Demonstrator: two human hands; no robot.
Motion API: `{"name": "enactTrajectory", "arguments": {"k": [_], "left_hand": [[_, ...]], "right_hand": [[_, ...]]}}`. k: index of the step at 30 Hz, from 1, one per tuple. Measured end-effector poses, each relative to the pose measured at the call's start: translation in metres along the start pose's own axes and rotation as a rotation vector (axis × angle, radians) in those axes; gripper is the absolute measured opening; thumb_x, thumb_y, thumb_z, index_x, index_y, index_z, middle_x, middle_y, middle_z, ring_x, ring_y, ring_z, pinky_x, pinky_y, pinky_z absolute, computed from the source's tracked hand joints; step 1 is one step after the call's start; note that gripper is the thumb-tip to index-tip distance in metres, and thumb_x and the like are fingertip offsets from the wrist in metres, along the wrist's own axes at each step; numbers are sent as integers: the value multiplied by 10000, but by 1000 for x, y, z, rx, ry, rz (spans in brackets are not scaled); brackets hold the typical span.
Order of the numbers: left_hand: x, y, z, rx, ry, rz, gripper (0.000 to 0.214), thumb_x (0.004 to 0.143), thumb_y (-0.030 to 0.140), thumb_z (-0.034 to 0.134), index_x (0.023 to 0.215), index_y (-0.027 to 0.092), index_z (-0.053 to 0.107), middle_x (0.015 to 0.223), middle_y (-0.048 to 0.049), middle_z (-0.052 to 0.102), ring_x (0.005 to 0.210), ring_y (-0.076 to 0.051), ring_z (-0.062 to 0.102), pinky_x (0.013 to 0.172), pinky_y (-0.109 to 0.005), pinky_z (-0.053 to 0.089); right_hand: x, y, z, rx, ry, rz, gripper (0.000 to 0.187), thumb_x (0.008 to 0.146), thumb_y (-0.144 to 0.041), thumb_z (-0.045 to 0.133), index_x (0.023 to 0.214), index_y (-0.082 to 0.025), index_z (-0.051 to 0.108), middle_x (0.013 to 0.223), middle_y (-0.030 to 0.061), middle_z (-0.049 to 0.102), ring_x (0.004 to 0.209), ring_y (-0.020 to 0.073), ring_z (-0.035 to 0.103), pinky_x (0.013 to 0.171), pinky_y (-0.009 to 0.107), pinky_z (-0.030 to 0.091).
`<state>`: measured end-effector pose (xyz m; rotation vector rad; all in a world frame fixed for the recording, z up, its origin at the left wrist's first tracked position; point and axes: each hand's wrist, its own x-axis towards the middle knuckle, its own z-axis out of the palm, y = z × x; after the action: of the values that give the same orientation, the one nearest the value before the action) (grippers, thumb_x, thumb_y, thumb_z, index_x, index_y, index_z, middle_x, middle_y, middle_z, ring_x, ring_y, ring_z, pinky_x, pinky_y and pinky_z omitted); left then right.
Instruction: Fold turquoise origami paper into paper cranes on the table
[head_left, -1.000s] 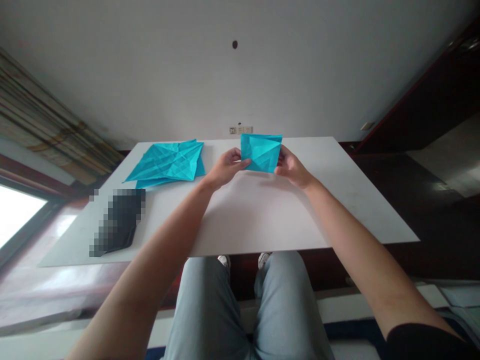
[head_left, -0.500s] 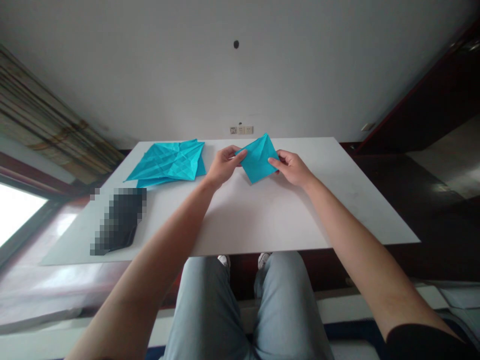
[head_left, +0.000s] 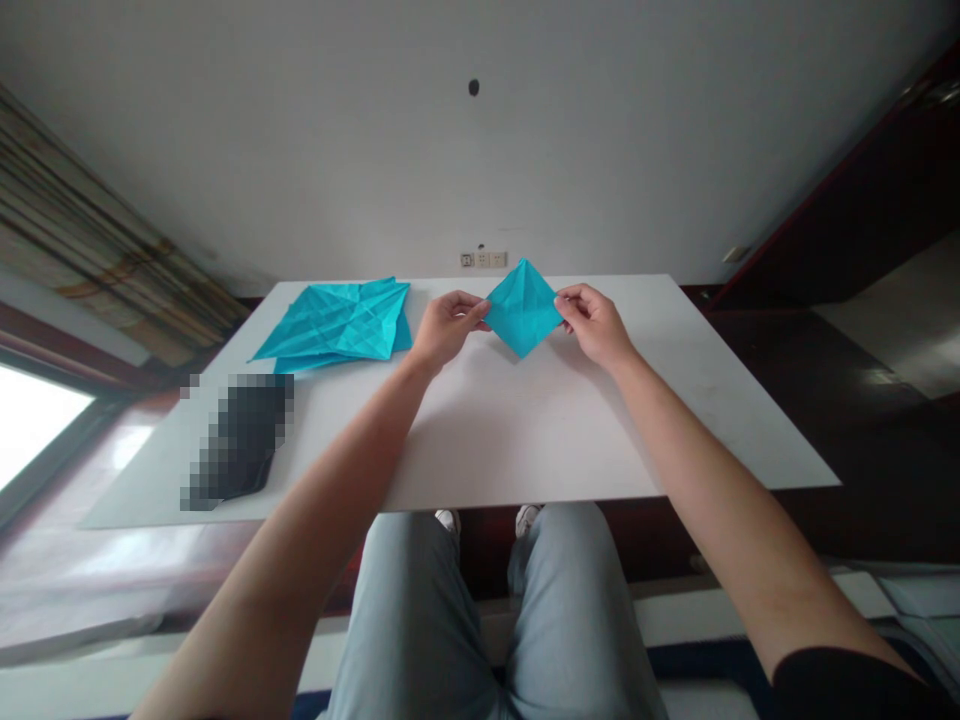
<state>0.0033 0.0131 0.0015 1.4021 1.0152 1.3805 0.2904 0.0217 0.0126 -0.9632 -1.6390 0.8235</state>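
Note:
A blue folded paper (head_left: 523, 312), diamond-shaped with creases across its face, is held up above the white table (head_left: 517, 440). My left hand (head_left: 452, 322) pinches its left corner between thumb and fingers. At the opposite corner, my right hand (head_left: 592, 318) is closed on the paper in the same way. One point of the diamond faces the wall and another points down toward me. The undersides of the paper and some fingertips are hidden.
Creased blue paper sheets (head_left: 337, 318) lie stacked at the table's back left. Nearer on the left rests a dark, pixelated object (head_left: 244, 440). Behind the table rises a grey wall with sockets (head_left: 483, 260). My knees are below the front edge.
The folded paper has turned from a tilted angle to an upright diamond. My right hand has shifted from its lower right side to its right corner; the left grips the left corner.

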Motion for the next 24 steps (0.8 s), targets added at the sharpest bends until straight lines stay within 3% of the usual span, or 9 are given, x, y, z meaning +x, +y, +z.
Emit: {"name": "enactTrajectory", "arguments": {"k": [4, 7, 13, 16, 20, 24], "left_hand": [[-1, 4, 0, -2, 30, 33, 712, 732, 816, 1029, 932, 187, 765, 932, -68, 842, 820, -186, 821, 843, -358, 736], [-1, 6, 0, -28, 56, 44, 738, 707, 833, 1032, 926, 188, 749, 919, -58, 832, 840, -185, 818, 879, -367, 745], [1, 5, -3, -15, 55, 18, 687, 743, 777, 1042, 965, 196, 750, 943, -66, 849, 854, -189, 830, 884, -347, 712], [1, 5, -5, -19, 30, 33, 626, 800, 685, 1038, 1085, 213, 743, 961, -49, 852, 907, -190, 842, 931, -348, 696], [-2, 7, -4, -12, -4, 35, 605, 851, 549, 1020, 1275, 243, 717, 1076, -50, 862, 1003, -210, 862, 992, -381, 684], [-3, 7, -2, -36, -61, 34, 629, 772, 521, 1063, 1246, 221, 777, 1167, -97, 881, 1054, -238, 852, 985, -386, 673]], "right_hand": [[0, -5, -1, 46, -15, 22, 739, 772, -952, 912, 1050, -290, 739, 811, -23, 711, 661, 159, 624, 666, 334, 589], [-1, -7, -2, 43, -18, 68, 746, 718, -943, 953, 946, -271, 722, 827, -4, 749, 664, 159, 643, 670, 334, 606], [-1, -9, -3, 47, 62, 57, 749, 727, -967, 928, 879, -266, 713, 830, 18, 784, 668, 157, 650, 669, 325, 615], [0, -7, -4, 36, 82, 48, 751, 754, -984, 894, 879, -269, 698, 851, 13, 788, 624, 138, 605, 608, 307, 574], [0, -6, -4, 63, 56, 61, 756, 747, -963, 914, 1019, -291, 700, 785, -30, 738, 570, 130, 570, 566, 300, 544], [-2, -10, -3, 81, -10, 59, 718, 802, -881, 937, 1190, -317, 720, 685, -77, 650, 587, 152, 607, 618, 321, 581]]}}
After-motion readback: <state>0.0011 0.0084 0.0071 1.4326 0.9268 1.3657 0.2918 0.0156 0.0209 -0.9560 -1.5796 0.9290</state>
